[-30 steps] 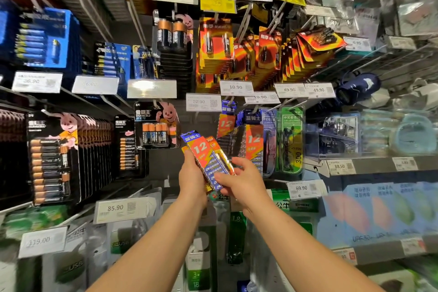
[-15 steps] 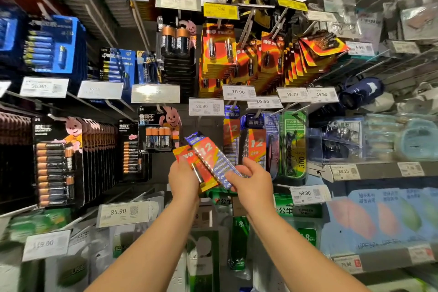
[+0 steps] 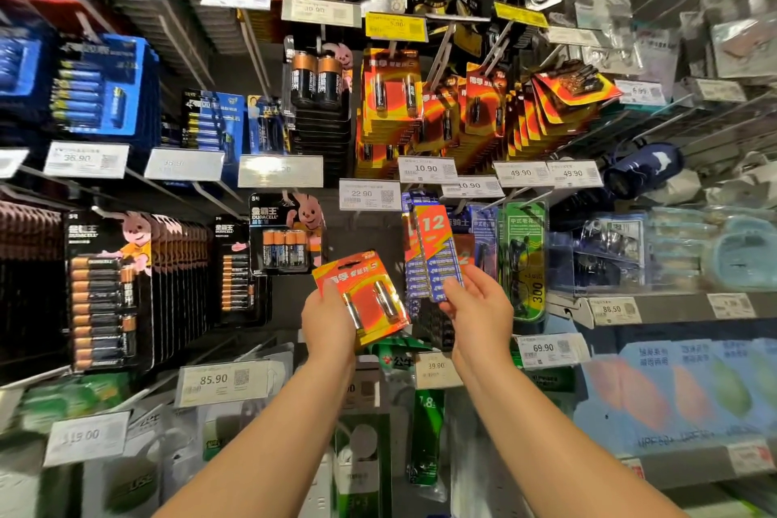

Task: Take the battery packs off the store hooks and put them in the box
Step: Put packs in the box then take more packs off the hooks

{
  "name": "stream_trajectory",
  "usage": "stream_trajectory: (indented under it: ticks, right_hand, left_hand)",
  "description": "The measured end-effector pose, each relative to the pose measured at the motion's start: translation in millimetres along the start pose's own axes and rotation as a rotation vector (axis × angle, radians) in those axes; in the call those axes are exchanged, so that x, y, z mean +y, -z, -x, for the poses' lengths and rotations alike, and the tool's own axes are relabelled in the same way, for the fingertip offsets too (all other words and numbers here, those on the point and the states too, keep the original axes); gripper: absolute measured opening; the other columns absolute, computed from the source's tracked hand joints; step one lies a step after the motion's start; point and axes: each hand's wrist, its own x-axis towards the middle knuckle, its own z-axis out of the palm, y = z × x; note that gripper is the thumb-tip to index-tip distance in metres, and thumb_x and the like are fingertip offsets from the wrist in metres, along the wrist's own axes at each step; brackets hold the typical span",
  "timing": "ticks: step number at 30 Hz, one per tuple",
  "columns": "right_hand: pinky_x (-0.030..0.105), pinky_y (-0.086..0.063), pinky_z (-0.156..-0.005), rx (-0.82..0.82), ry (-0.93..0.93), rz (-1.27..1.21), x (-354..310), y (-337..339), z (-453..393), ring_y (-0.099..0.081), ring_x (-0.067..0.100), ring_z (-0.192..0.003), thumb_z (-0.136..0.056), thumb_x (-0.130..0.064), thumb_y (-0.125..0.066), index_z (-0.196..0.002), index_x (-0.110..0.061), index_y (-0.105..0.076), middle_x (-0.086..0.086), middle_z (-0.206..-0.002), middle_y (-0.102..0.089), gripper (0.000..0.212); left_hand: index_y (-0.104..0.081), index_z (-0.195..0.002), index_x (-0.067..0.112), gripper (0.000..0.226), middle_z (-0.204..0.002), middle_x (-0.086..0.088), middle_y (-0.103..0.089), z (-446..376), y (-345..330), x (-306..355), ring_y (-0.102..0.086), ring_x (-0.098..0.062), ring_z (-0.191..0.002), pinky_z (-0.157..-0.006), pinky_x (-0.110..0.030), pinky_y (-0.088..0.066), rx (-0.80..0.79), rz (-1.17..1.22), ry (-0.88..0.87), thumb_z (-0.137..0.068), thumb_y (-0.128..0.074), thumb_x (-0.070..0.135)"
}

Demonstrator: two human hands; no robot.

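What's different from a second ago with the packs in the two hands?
The packs, held together a second ago, are now split. The right hand has carried the blue-and-red 12-pack up and right, toward the matching packs on the hook. The left hand keeps the orange two-battery pack, now fully uncovered. Both hands still grip; the shelves are unchanged, and no box is in view.
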Motion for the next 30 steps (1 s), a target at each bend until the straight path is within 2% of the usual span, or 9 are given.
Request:
stream_trajectory:
  ticks: [7,10,15,19,22,24,26,28,30]
  right_hand:
    - [0.022,-0.050,-0.065,0.029,0.034,0.056,-2,-8,-7,-0.065,0.014,-0.087,-0.091,-0.003,-0.063,-0.129,-0.009,-0.057,0.006,-0.115,-0.066,0.039]
    - [0.021,-0.051,-0.064,0.033,0.025,0.094,-3,-10,-12,-0.065,0.014,-0.085,-0.091,-0.003,-0.063,-0.126,-0.009,-0.058,0.003,-0.110,-0.065,0.036]
    - [0.016,-0.051,-0.060,-0.003,0.014,0.183,-3,-14,-21,-0.065,0.020,-0.097,-0.090,-0.003,-0.063,-0.126,-0.007,-0.059,0.008,-0.119,-0.063,0.037]
    - [0.021,-0.053,-0.066,-0.046,-0.049,0.213,1,-11,-22,-0.065,0.017,-0.090,-0.090,-0.002,-0.063,-0.124,-0.008,-0.057,0.009,-0.120,-0.062,0.035]
    - [0.020,-0.055,-0.073,-0.117,-0.129,0.183,5,-3,-14,-0.063,0.017,-0.095,-0.091,0.004,-0.058,-0.125,-0.005,-0.056,0.009,-0.117,-0.061,0.036]
    - [0.018,-0.055,-0.070,-0.152,-0.162,0.193,7,4,-6,-0.061,0.014,-0.081,-0.091,0.005,-0.058,-0.128,-0.003,-0.055,0.010,-0.108,-0.061,0.038]
    - [0.019,-0.053,-0.059,-0.184,-0.195,0.174,5,9,3,-0.055,0.013,-0.067,-0.092,-0.001,-0.059,-0.122,-0.005,-0.057,0.011,-0.096,-0.062,0.031]
    - [0.021,-0.051,-0.058,-0.233,-0.179,0.257,-1,12,12,-0.058,0.012,-0.075,-0.093,-0.014,-0.063,-0.112,-0.011,-0.063,0.005,-0.097,-0.064,0.019]
    - [0.022,-0.051,-0.060,-0.349,-0.111,0.428,-10,12,19,-0.062,0.011,-0.087,-0.090,-0.027,-0.067,-0.107,-0.019,-0.064,-0.001,-0.104,-0.066,0.019]
  left_hand:
    - [-0.055,-0.082,0.016,0.035,-0.077,-0.003,-0.063,-3,4,-2,-0.063,-0.020,-0.072,-0.070,-0.034,-0.047,-0.035,-0.006,0.007,-0.104,-0.038,0.037]
    - [-0.055,-0.082,0.016,0.036,-0.077,-0.002,-0.063,-3,7,-1,-0.062,-0.018,-0.072,-0.067,-0.031,-0.045,-0.022,-0.020,-0.005,-0.104,-0.037,0.037]
    - [-0.056,-0.083,0.015,0.036,-0.079,-0.003,-0.064,1,8,4,-0.063,-0.017,-0.073,-0.064,-0.030,-0.045,-0.020,-0.015,-0.007,-0.105,-0.036,0.037]
    - [-0.056,-0.085,0.013,0.036,-0.077,-0.002,-0.065,4,11,5,-0.064,-0.016,-0.070,-0.060,-0.028,-0.044,-0.030,-0.013,-0.004,-0.105,-0.036,0.036]
    - [-0.058,-0.086,0.013,0.036,-0.077,-0.003,-0.066,6,11,5,-0.065,-0.020,-0.071,-0.069,-0.033,-0.049,-0.035,0.010,0.015,-0.104,-0.038,0.037]
    - [-0.059,-0.083,0.013,0.037,-0.073,-0.003,-0.064,10,11,6,-0.063,-0.021,-0.068,-0.069,-0.034,-0.047,-0.024,0.027,0.039,-0.103,-0.039,0.037]
    - [-0.058,-0.082,0.013,0.037,-0.071,-0.002,-0.062,14,9,6,-0.060,-0.019,-0.065,-0.064,-0.031,-0.044,-0.015,0.023,0.048,-0.103,-0.038,0.036]
    - [-0.058,-0.082,0.013,0.038,-0.074,-0.004,-0.063,20,7,6,-0.060,-0.020,-0.067,-0.065,-0.032,-0.045,-0.028,0.002,0.030,-0.104,-0.036,0.035]
    - [-0.059,-0.081,0.013,0.039,-0.077,-0.005,-0.067,28,2,8,-0.065,-0.022,-0.071,-0.070,-0.036,-0.049,-0.051,-0.009,0.005,-0.104,-0.037,0.035]
